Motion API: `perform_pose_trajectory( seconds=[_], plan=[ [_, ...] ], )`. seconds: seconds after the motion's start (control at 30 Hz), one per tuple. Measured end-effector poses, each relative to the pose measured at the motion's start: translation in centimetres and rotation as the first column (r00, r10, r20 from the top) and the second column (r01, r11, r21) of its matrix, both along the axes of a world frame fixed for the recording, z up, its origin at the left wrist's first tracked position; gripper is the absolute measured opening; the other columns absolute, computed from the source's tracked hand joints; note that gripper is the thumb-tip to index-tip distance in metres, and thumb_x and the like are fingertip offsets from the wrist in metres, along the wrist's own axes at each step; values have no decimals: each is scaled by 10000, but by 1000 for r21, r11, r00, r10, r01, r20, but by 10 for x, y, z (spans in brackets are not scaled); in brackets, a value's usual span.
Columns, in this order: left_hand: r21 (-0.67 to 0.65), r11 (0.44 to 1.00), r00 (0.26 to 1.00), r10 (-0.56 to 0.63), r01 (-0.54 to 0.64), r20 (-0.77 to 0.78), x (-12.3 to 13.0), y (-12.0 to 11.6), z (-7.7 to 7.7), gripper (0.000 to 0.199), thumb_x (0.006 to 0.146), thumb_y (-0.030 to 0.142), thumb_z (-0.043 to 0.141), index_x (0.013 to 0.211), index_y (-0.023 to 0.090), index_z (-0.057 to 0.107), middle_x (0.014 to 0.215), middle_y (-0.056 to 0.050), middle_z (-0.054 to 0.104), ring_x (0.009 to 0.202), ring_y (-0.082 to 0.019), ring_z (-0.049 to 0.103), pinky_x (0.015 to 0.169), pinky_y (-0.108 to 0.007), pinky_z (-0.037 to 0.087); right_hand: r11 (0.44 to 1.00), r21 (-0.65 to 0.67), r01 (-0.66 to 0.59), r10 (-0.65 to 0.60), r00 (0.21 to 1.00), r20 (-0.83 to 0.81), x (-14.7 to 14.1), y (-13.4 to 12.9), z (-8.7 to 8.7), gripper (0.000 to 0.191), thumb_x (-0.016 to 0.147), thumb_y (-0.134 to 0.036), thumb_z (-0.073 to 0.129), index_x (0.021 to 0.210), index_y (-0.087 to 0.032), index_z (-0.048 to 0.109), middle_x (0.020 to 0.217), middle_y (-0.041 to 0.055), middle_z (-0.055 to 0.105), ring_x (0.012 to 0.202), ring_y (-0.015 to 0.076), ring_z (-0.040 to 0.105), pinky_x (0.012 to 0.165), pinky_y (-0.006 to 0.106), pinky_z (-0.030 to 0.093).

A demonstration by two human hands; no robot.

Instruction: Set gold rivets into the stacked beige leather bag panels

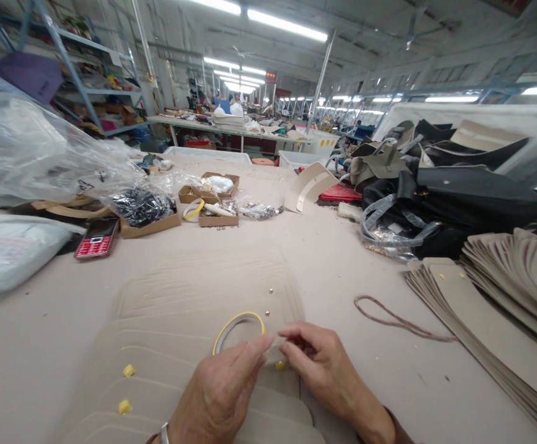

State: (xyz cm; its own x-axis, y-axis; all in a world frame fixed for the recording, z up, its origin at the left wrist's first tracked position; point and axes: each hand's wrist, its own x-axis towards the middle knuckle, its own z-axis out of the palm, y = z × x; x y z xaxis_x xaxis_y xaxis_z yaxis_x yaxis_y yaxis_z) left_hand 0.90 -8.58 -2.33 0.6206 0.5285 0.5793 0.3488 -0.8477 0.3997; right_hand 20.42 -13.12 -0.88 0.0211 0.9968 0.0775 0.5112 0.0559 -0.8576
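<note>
My left hand is closed around a roll of yellow tape, whose ring stands up behind the fingers. Close by on the right, my right hand has its thumb and forefinger drawn together near the left fingertips; anything between them is too small to make out. Beneath both hands lie overlapping beige flat panels, fanned out in layers. Small yellow tape pieces stick to the panels on the left, and another tape piece shows between the hands. Two small metal studs sit on the panels beyond the tape roll.
Stacked beige strips fan out at right, near a brown cord loop. Black bags are heaped behind. Small cardboard boxes, another tape roll, a red-and-black phone and plastic bags lie across the far left.
</note>
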Motion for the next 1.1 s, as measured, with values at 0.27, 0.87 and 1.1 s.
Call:
perform_pose_trajectory(
  seconds=[0.27,0.87,1.1],
  plan=[
    [35,998,996,54,-51,-68,4,-5,-6,401,999,234,358,1378,106,334,971,-100,730,749,-130,707,646,-174,539,943,265,-199,189,980,62,-6,0,-2,188,900,-136,513,1013,-190,653,842,36,659,771,135,591,726,228,461],
    [-79,991,993,100,-105,-65,7,-10,11,231,940,123,365,788,203,519,616,26,525,513,-114,519,501,-220,383,992,51,116,-111,990,-87,-27,-3,0,127,764,-203,561,714,-157,669,569,0,633,492,111,569,485,200,438],
    [93,989,993,114,-116,25,6,-15,11,177,916,73,418,840,184,533,616,29,498,529,-124,476,524,-238,351,953,-211,217,-276,910,-310,-25,20,4,129,709,-262,614,673,-138,621,486,-32,584,417,97,569,419,173,445]
  ],
)
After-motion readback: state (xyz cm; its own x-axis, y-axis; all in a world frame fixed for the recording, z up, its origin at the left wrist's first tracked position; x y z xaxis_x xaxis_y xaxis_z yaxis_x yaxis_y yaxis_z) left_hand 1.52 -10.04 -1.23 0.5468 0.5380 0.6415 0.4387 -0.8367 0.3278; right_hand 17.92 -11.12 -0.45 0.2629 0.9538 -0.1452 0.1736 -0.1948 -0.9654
